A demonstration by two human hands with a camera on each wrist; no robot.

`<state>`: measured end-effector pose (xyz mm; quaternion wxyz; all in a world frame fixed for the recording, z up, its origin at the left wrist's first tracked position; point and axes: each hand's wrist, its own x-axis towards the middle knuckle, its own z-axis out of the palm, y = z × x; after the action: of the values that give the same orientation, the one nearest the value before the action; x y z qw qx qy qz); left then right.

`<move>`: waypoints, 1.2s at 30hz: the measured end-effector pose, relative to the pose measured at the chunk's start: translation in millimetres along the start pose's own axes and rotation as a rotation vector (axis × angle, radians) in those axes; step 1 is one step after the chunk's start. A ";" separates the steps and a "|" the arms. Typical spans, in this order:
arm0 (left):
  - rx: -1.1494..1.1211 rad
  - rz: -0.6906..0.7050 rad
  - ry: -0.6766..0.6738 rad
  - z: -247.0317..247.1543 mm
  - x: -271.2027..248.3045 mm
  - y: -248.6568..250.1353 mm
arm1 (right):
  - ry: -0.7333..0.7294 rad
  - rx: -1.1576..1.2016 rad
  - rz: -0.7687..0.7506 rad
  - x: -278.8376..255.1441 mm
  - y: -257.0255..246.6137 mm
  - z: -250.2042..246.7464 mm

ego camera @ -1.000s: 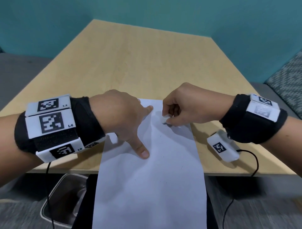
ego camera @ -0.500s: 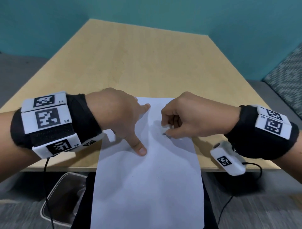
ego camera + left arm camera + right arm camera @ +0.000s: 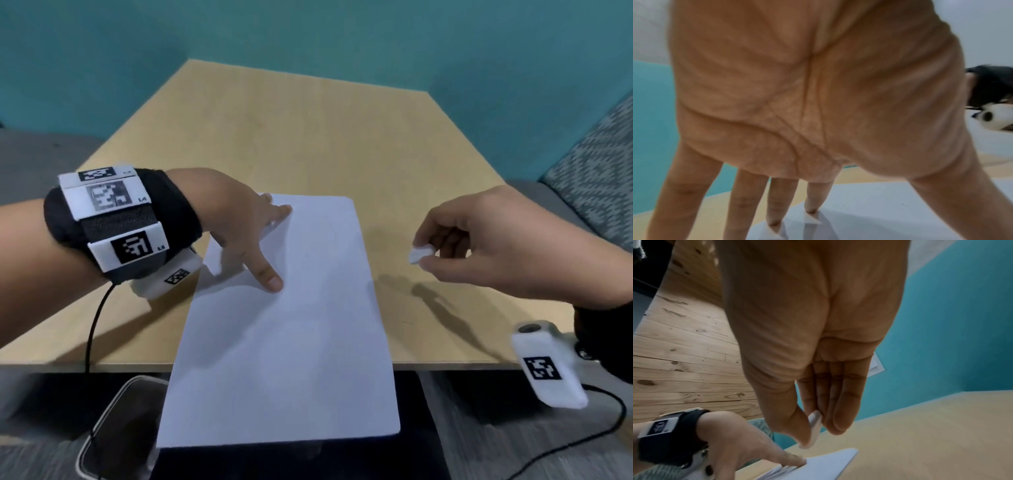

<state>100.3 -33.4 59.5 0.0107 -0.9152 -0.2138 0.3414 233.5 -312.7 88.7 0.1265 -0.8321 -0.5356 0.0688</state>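
A white sheet of paper [image 3: 291, 325] lies on the light wooden table [image 3: 308, 137], its near end hanging over the front edge. My left hand [image 3: 246, 233] presses the sheet's far left part with spread straight fingers and thumb; the fingertips [image 3: 810, 209] touch the paper [image 3: 879, 211]. My right hand [image 3: 455, 240] hovers above the table to the right of the sheet and pinches a small white eraser [image 3: 419, 255] between thumb and fingers. The right wrist view shows the eraser [image 3: 815, 428] held on edge, above the paper [image 3: 824, 462].
A teal wall [image 3: 308, 34] stands behind the table. A patterned cushion [image 3: 596, 171] sits at the right. Below the table's front edge, a metal bin [image 3: 116, 431] stands on the floor at the left. Cables hang from both wrist cameras.
My right hand has lifted the eraser off the middle of the sheet and carried it right, off the paper. The left hand keeps pressing the sheet.
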 end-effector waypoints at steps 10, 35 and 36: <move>-0.068 -0.014 0.038 -6.3 6.8 -12.6 | -0.120 0.049 -0.066 -18.9 -20.3 30.6; 0.122 0.246 0.170 36.7 -38.4 30.4 | -0.099 -0.045 -0.097 -8.3 -42.5 56.3; 0.132 0.243 0.164 35.8 -38.5 32.0 | -0.098 -0.068 -0.102 -4.6 -44.3 56.9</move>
<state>64.1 -82.3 50.7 0.0470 -0.9565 -0.0767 0.2775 178.6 -291.6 46.6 0.0752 -0.8033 -0.5847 0.0849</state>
